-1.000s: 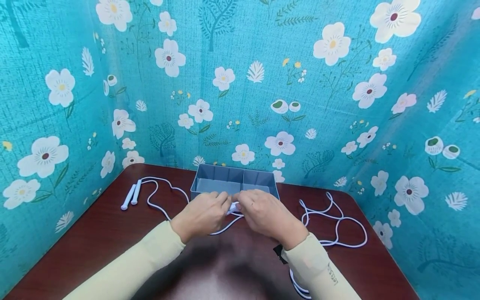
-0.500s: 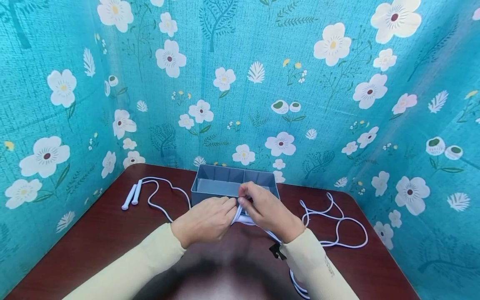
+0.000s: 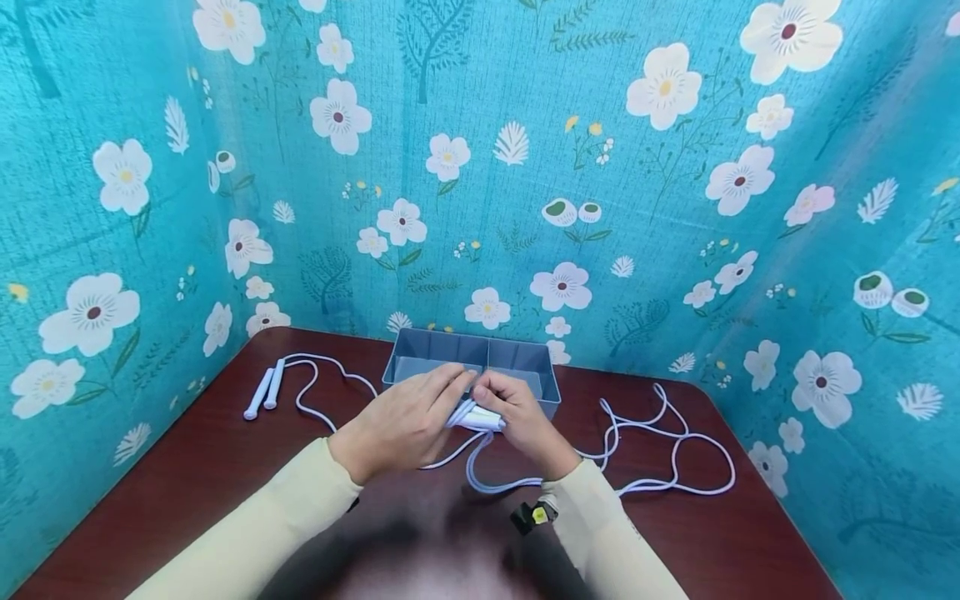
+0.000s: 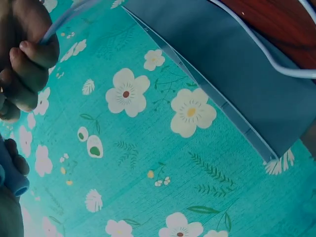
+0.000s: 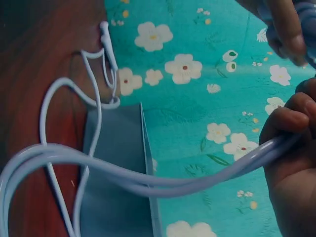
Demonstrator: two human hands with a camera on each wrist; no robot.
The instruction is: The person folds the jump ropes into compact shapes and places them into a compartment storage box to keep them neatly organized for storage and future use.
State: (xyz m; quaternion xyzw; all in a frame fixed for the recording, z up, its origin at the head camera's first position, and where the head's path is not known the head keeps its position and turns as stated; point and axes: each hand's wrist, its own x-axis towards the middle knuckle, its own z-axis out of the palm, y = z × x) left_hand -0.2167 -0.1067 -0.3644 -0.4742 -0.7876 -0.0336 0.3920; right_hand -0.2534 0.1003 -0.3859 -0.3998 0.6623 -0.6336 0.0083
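Observation:
In the head view my left hand (image 3: 397, 421) grips the white handles (image 3: 480, 419) of a jump rope, with cord wound round them. Beside it, my right hand (image 3: 521, 421) holds the doubled cord; its fingers are curled. Below the hands a slack loop of cord (image 3: 491, 487) hangs toward the right. The right wrist view shows the doubled cord (image 5: 173, 185) running out of the curled right fingers (image 5: 291, 121). A handle end (image 5: 308, 19) wrapped in cord sits in the left hand at the top right. In the left wrist view a handle (image 4: 12, 177) pokes from the left hand.
A grey-blue divided box (image 3: 555, 387) stands behind the hands. At the left lies a second jump rope with two white handles (image 3: 259, 394), its cord running toward the middle. Loose white cord (image 3: 678, 442) loops over the right of the dark red table (image 3: 187, 500). A floral curtain surrounds the table.
The right hand came up over the handles with the cord, then round to their right side. The left hand turned, showing more of its back. A slack loop now shows below the hands.

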